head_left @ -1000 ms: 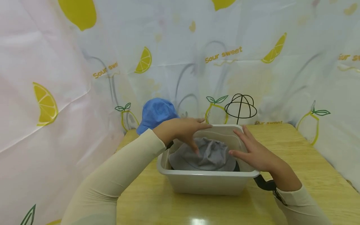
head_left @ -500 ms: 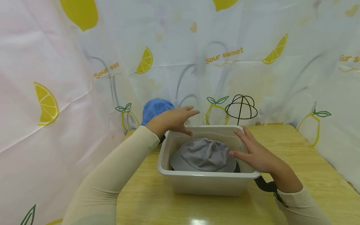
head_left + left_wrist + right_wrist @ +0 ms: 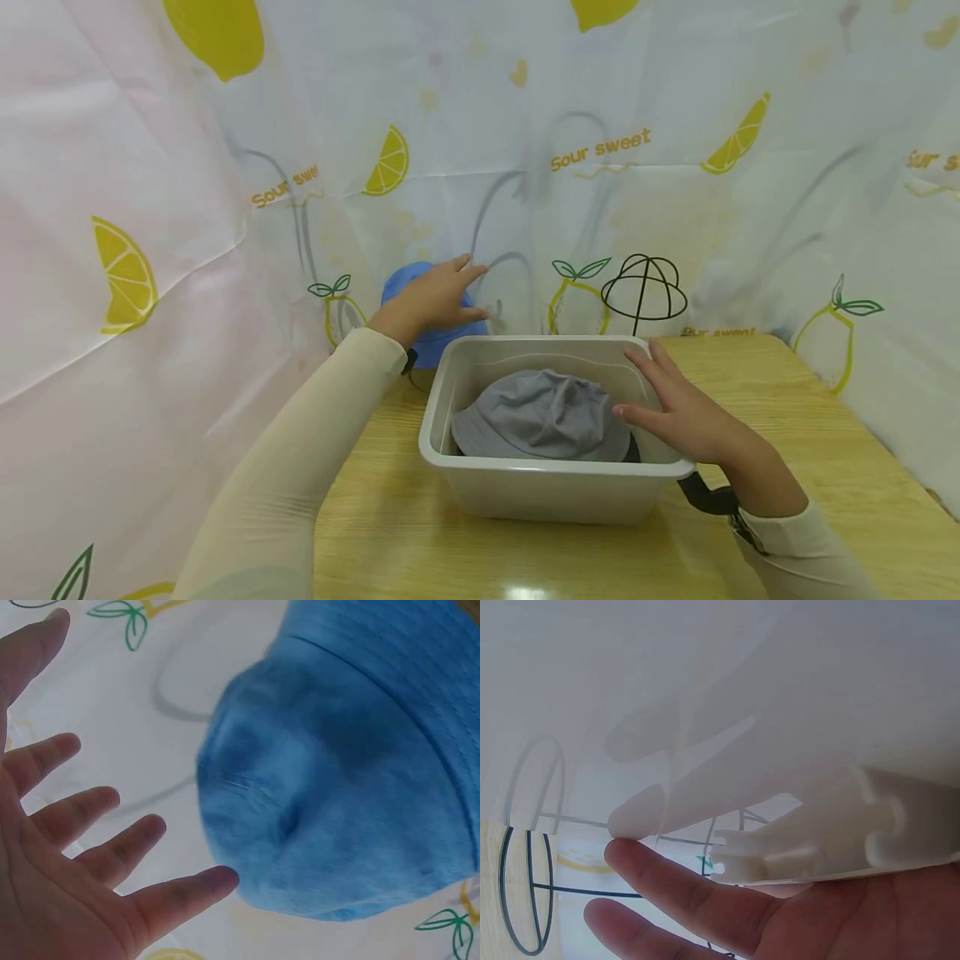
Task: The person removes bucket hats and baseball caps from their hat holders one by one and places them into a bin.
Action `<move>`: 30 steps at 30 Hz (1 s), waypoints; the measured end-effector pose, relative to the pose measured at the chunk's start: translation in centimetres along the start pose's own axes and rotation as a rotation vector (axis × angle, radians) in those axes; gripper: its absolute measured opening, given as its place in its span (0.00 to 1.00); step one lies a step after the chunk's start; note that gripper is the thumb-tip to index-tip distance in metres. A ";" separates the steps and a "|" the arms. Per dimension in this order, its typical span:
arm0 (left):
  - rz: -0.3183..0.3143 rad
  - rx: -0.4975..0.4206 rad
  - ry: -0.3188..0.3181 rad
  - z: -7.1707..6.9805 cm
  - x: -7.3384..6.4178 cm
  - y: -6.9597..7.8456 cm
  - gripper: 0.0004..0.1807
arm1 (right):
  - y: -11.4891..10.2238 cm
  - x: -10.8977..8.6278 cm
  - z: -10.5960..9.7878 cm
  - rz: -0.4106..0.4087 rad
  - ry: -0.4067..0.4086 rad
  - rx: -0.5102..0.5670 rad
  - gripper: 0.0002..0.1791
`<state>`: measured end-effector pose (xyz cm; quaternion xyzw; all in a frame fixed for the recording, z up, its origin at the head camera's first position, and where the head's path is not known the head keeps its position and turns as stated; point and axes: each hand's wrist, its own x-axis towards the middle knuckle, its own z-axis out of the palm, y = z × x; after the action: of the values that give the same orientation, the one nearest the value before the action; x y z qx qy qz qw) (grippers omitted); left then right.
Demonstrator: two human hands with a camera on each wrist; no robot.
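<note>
A blue bucket hat [image 3: 442, 343] sits raised at the back left, behind the bin. My left hand [image 3: 435, 298] is just in front of it with fingers spread and holds nothing; in the left wrist view the fingers lie beside the hat's crown [image 3: 330, 787]. In the middle of the table stands a light grey plastic bin [image 3: 551, 492]. Inside it lies a grey bucket hat [image 3: 543, 417], with something dark partly hidden at its right. My right hand [image 3: 686, 408] rests at the bin's right rim, fingers straight along the outside and thumb over the inside.
A black wire hat stand [image 3: 642, 287] stands bare behind the bin. The wooden table [image 3: 780, 400] extends to the right of the bin. A lemon-print cloth [image 3: 480, 100] hangs behind and at the sides.
My left hand has moved from above the grey hat in the bin, back and left, to the blue hat. The right hand stays at the bin's rim.
</note>
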<state>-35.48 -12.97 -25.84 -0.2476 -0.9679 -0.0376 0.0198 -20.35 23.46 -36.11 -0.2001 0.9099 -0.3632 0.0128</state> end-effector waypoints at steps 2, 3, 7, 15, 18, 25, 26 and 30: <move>-0.021 0.007 0.005 0.2 0.0 -0.7 0.47 | 0.0 -0.1 0.2 -0.001 -0.004 0.007 0.49; -0.031 0.012 0.009 0.4 0.0 -1.0 0.47 | 0.1 -0.1 0.2 0.000 -0.006 0.010 0.49; -0.064 0.035 0.033 1.0 0.0 -2.0 0.46 | 0.2 -0.1 0.7 0.005 -0.013 0.017 0.50; -0.138 0.168 0.100 1.1 0.5 -3.2 0.48 | 0.1 -0.1 0.7 0.009 -0.014 0.004 0.50; -0.182 0.163 0.118 1.0 0.8 -3.9 0.49 | 0.0 -0.1 0.4 0.013 -0.010 -0.008 0.50; -0.277 0.108 0.152 1.1 1.0 -5.8 0.55 | -0.1 0.0 -0.1 0.015 -0.006 -0.005 0.49; -0.286 0.090 0.153 1.3 1.0 -6.1 0.56 | 0.0 0.0 -0.1 0.015 -0.007 -0.004 0.49; -0.297 0.018 0.135 1.7 0.7 -6.9 0.58 | 0.1 0.0 -0.1 0.020 -0.006 -0.004 0.49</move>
<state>-39.45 -18.53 -27.95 -0.0984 -0.9906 -0.0481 0.0814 -20.44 23.59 -36.06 -0.1922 0.9125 -0.3607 0.0189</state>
